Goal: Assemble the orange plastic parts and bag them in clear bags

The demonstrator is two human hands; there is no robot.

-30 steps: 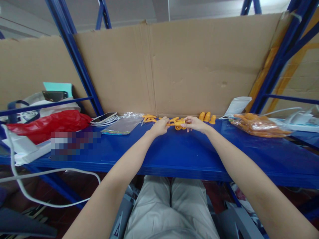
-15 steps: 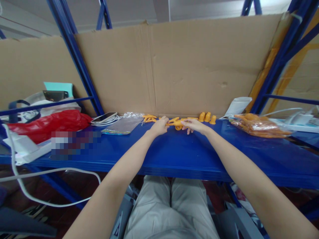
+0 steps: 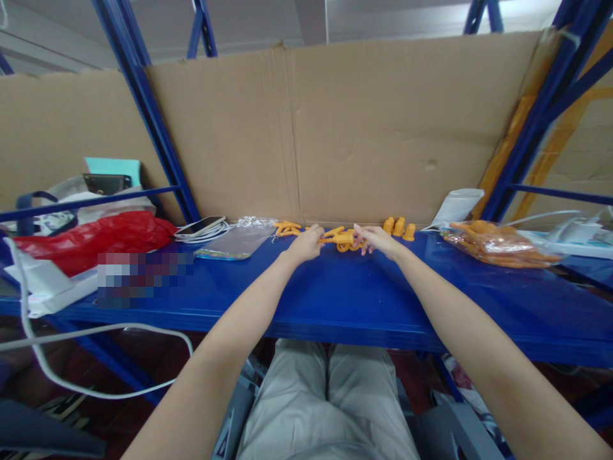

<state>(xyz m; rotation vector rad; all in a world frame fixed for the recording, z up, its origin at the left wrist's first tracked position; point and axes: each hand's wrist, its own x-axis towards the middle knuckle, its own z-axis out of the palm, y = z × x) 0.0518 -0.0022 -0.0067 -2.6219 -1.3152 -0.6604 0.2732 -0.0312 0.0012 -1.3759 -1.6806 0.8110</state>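
Observation:
Both my arms reach forward over a blue metal shelf [image 3: 335, 300]. My left hand [image 3: 306, 243] is closed on one end of a small orange plastic part [image 3: 341, 240] that lies at the back of the shelf. My right hand [image 3: 376, 238] pinches the other end of the same part with its fingers curled. More loose orange pieces [image 3: 286, 227] lie just left of my hands. Three short orange caps [image 3: 398, 226] stand upright to the right of my right hand.
A cardboard sheet [image 3: 335, 128] backs the shelf. Left of my hands lie a clear plastic sleeve [image 3: 234, 243], a phone with a white cable [image 3: 198, 227] and a red bag [image 3: 90, 239]. A clear bag of orange parts [image 3: 498, 243] sits at the right.
My right hand has shifted slightly right and back along the orange part. My left hand has stayed in place.

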